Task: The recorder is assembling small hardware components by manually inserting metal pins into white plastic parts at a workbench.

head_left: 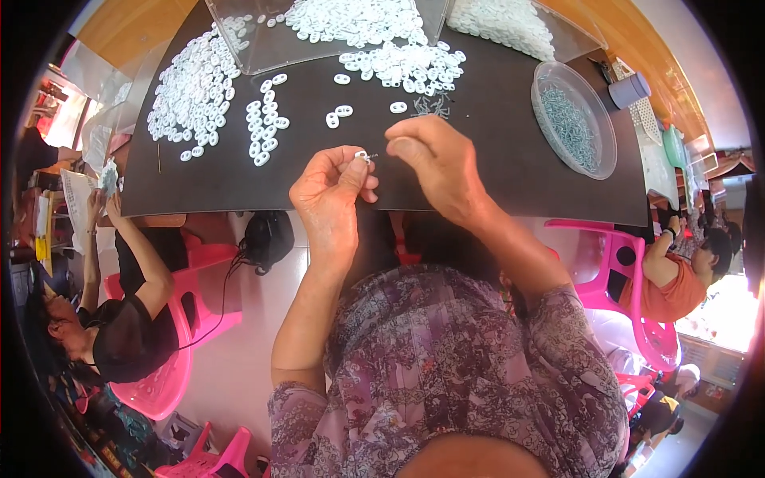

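Observation:
My left hand (331,187) is raised at the table's near edge, thumb and fingers pinching a small white oval plastic piece (361,156). From that piece a thin dark screw (373,155) sticks out toward the right. Just beside the screw's end, a little apart from it, is my right hand (438,163), its fingers curled and thumb and forefinger close together. Whatever its fingertips hold, if anything, is hidden. Beyond the hands lie a few single white two-holed pieces (344,111) and a small heap of dark screws (431,106).
Heaps of white pieces (191,95) cover the dark table (494,159) at left and far middle, beside clear trays (263,48). A round clear dish (602,159) of screws stands right. Pink chairs (171,374) and other people sit at both sides.

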Demonstrator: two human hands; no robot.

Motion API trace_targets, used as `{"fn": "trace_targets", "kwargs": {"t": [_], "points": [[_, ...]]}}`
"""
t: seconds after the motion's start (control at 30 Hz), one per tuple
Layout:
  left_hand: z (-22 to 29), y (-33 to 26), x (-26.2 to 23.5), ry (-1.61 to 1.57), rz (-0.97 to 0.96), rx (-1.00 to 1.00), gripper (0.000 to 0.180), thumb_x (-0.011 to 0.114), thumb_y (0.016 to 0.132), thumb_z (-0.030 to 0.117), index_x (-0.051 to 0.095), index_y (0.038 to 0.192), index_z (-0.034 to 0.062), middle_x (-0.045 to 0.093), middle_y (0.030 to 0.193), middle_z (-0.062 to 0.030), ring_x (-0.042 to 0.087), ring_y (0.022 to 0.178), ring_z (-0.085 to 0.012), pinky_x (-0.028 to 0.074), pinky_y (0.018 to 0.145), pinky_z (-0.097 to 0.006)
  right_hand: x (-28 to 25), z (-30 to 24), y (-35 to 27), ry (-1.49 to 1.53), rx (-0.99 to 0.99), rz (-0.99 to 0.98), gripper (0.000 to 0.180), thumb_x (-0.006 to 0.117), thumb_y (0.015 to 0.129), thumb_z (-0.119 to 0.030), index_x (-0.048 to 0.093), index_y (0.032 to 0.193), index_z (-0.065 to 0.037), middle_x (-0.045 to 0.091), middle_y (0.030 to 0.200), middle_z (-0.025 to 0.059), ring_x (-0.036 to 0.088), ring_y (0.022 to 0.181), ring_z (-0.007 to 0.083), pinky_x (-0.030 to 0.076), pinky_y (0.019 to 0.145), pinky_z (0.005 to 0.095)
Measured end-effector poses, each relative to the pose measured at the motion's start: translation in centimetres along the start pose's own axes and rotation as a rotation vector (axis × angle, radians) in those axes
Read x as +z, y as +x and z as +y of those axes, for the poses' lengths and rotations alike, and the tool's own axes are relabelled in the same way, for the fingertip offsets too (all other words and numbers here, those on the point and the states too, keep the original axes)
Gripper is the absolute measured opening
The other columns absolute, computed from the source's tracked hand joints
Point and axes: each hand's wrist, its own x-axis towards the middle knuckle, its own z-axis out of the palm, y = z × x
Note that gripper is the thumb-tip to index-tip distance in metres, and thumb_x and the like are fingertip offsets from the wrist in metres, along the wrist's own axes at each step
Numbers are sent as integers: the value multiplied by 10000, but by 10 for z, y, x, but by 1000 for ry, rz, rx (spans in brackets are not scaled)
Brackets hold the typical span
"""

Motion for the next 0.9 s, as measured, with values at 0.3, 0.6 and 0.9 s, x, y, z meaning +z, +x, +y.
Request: {"fn": "trace_targets", "kwargs": {"t": [0.3,0.6,0.9], "points": [[-4,3,-5,60,26,-5,86,608,869,11,619,933,-46,643,779,-112,579,591,-132,486,522,-257,21,-132,-52,1108,-460,-735,154,544,881,-162,623,843,-36,598,758,84,562,677,247,429,623,341],[-12,2,-5,25,-21,-5,96,612,871,13,614,946,-46,642,786,-113,580,599,-131,483,533,-255,29,-155,-73,1012,-708,-748,324,651,838,-344,570,746,-43,594,782,108,561,745,292,444,649,390],[-5,3,-11,40,33,-86,96,617,871,22,615,946,-37,649,791,-104,588,611,-126,494,548,-254,-7,-90,-14,1040,-242,-878,143,584,870,-181,644,829,-58,624,816,44,577,729,209,461,668,327]]}}
